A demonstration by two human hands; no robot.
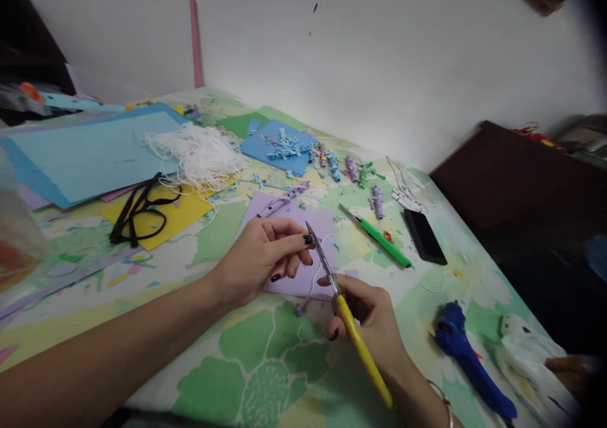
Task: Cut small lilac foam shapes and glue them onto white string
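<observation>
My left hand (pixel 277 251) is closed in a pinch at the middle of the table, with a thin white string (pixel 315 277) at its fingertips. The string hangs in a curve to a small purple foam piece (pixel 303 306) at its lower end. My right hand (pixel 367 317) grips scissors (pixel 353 333) with a yellow handle, seen nearly edge-on. Their metal tips point up and touch or nearly touch my left fingertips. Beneath both hands lies a purple foam sheet (pixel 258 210), partly hidden. A dotted purple strip (pixel 284 200) rests on its far part.
A green craft knife (pixel 383 241), a black phone (pixel 425 237) and a blue glue gun (pixel 467 358) lie right. Left are black glasses (pixel 137 216), a white string heap (pixel 196 153) and blue sheets (pixel 90 150). Small rolled foam figures (pixel 377 201) and scraps lie behind.
</observation>
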